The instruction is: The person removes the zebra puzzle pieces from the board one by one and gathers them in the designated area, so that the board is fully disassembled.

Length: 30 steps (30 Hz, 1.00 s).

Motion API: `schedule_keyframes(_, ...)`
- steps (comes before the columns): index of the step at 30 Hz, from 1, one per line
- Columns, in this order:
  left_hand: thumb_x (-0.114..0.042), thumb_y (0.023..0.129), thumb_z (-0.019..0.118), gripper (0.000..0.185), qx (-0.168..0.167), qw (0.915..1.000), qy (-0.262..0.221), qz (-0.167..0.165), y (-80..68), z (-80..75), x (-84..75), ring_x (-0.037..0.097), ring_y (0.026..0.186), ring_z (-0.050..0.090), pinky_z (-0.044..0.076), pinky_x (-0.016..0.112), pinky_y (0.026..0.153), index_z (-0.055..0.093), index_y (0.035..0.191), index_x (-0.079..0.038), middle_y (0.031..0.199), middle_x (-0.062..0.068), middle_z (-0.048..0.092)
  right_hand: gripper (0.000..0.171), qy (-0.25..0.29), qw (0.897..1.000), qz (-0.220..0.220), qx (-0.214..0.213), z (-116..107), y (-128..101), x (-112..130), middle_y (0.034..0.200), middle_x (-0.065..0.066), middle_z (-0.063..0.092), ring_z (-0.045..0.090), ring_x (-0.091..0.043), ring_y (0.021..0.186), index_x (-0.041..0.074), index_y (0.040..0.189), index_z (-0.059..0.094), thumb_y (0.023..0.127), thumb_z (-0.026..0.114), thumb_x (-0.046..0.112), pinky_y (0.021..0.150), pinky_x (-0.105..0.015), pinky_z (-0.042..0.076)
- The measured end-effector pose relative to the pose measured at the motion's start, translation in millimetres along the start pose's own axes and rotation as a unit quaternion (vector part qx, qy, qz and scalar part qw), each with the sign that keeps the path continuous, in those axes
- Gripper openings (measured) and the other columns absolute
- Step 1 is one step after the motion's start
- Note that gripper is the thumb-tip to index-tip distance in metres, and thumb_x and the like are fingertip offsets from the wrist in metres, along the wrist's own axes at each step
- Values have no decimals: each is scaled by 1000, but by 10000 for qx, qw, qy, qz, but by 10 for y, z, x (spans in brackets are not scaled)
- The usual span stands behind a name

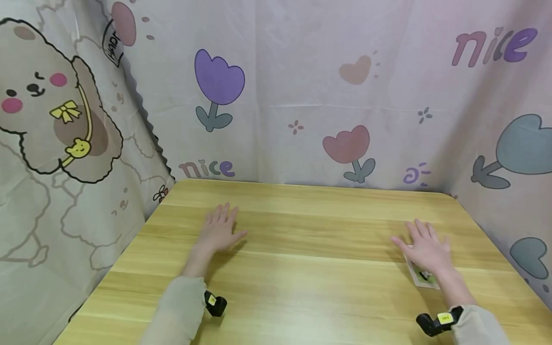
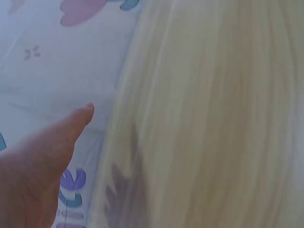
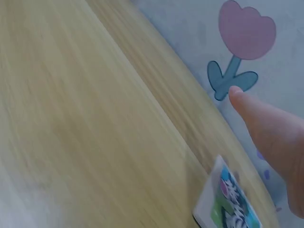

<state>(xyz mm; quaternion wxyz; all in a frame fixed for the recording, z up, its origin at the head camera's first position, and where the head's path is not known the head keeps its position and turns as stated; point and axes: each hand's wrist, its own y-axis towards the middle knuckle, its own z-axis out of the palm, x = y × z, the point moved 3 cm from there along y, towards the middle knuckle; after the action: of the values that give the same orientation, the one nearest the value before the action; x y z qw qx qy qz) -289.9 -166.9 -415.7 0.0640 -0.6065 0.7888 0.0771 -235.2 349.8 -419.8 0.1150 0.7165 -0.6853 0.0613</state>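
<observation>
My left hand (image 1: 219, 232) is spread out over the left part of the wooden table (image 1: 276, 297), its fingers pointing away from me and nothing in it. In the left wrist view, its thumb (image 2: 76, 124) stands clear of the table and a hand shadow falls on the wood. My right hand (image 1: 429, 249), also with fingers spread, is over a small picture card (image 1: 424, 279) on the right and hides much of it. The right wrist view shows the card with a white border and a black-and-white striped animal on green and blue; the thumb (image 3: 259, 116) is apart from it.
Behind the table hangs a pale curtain (image 1: 284, 96) printed with tulips, hearts and lettering. Another curtain with a cartoon bear (image 1: 39, 139) covers the left side. Each wrist carries a small black camera, the left camera (image 1: 215, 304) and the right camera (image 1: 431, 325).
</observation>
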Motion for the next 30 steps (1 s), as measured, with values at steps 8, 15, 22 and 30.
schedule_keyframes(8, -57, 90, 46, 86, -80, 9993, -112, 343, 197, 4, -588, 32, 140, 4, 4, 49, 112, 13, 148, -3, 153, 17, 5, 82, -71, 9991, 232, -355, -103, -171, -316, 142, -34, 18, 14, -57, 125, -5, 143, 21, 93, 37, 57, 87, -79, 4)
schedule_keyframes(15, -55, 90, 47, 84, 45, 9952, -244, 944, 328, 180, -1252, 30, 140, 9, 6, 43, 113, 15, 148, -4, 153, 14, 10, 81, 332, 9967, 458, -586, -151, -397, -612, 133, -42, 25, 22, -61, 117, -16, 137, 22, 94, 41, 50, 90, -75, 12)
schedule_keyframes(22, -54, 91, 45, 80, 308, 9853, -293, 1657, 338, 326, -1940, 29, 139, 16, 14, 42, 112, 20, 147, -3, 152, 14, 19, 86, 1449, 9844, 981, 174, -176, -552, -745, 131, -47, 17, 20, -63, 117, -20, 136, 10, 95, 41, 48, 90, -72, 20)
schedule_keyframes(30, -56, 91, 43, 75, 510, 9746, -168, 2174, 255, 515, -2763, 20, 139, 19, 16, 35, 112, 24, 147, -10, 152, 5, 23, 81, 1495, 9825, 1032, 417, -130, -620, -757, 125, -48, 30, 39, -59, 109, -25, 131, 20, 95, 47, 42, 85, -64, 37)
